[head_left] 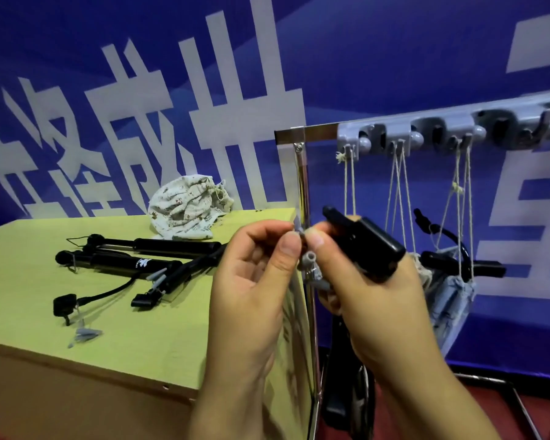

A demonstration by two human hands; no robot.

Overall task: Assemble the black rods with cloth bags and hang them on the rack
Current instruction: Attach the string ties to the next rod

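My right hand (372, 300) grips a black rod (365, 239) whose handle end sticks up past my fingers, and its thumb and forefinger pinch small grey plastic pieces (310, 265). My left hand (254, 281) pinches the same small grey pieces from the left. Several more black rods (140, 258) lie on the yellow-green table (124, 338). A patterned cloth bag (188, 208) lies crumpled at the table's back. On the grey rack (442, 131), cloth bags (451, 300) with black rods hang by strings.
The rack's shiny metal post (305, 192) stands just behind my fingers at the table's right edge. Loose grey plastic bits (85, 335) lie near the table's front left. A blue banner wall with white characters fills the background. The rack's base bar (521, 408) crosses the red floor.
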